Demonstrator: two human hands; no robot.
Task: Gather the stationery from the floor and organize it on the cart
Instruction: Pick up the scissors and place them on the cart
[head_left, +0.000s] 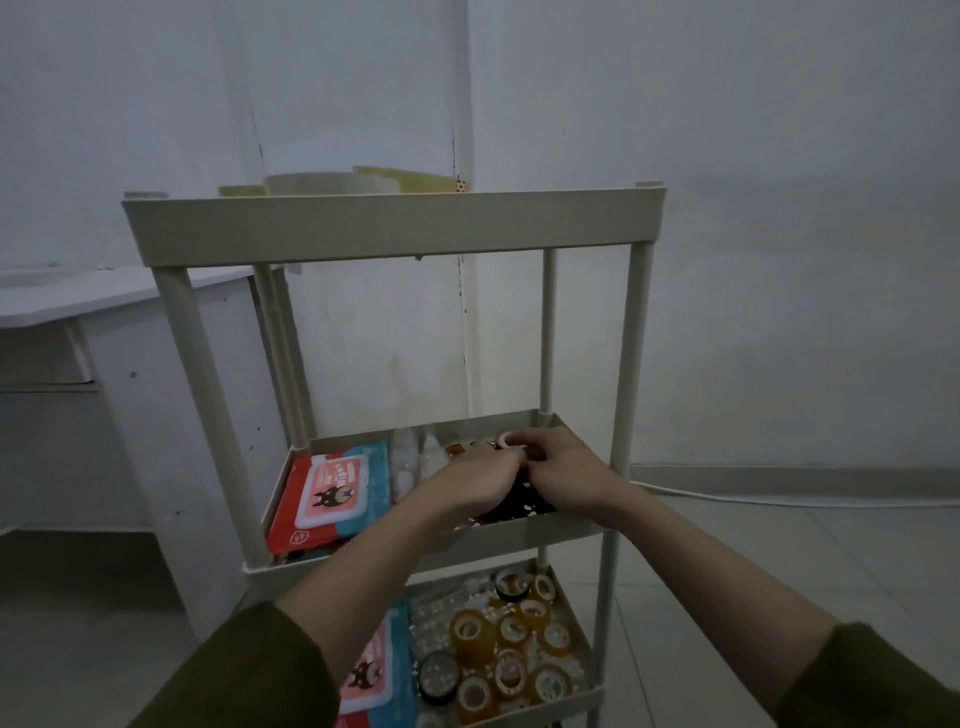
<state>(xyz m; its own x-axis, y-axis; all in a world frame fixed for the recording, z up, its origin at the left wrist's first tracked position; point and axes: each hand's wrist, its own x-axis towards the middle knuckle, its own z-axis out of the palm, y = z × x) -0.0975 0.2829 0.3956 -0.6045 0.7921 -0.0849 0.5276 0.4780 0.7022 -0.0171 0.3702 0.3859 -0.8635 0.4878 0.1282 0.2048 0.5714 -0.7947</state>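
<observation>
From the head view, a beige cart (395, 223) with three shelves in sight stands against a pale wall, a white counter (104, 296) to its left. Both hands reach into the middle shelf (524, 538). The left hand (475, 480) lies fingers-down and curled over a black pouch with white spots (519, 506); whether its grip closes on the pouch cannot be told. The right hand (558, 467) meets it from the right, its fingertips pinching a small pale tape roll (506, 440) at the back of the shelf. Also on this shelf lie one red and blue pack (332, 493) with a dark cartoon animal on a pink label, its writing too small to read, and clear packets (410, 457) beside it, the count unclear. On the lower shelf (587, 644) a second pack (379, 670) of the same design sits at the left, and tape rolls crowd the right: about nine amber rolls (470, 634) and two dark rolls, one at the front (438, 675) and one at the back (511, 583). On the top shelf, one whitish roll (311, 184) and some yellowish flat things (410, 179) show above the rim. A white cable (779, 500) runs along the tiled floor (753, 561) by the wall. Both sleeves are olive green.
</observation>
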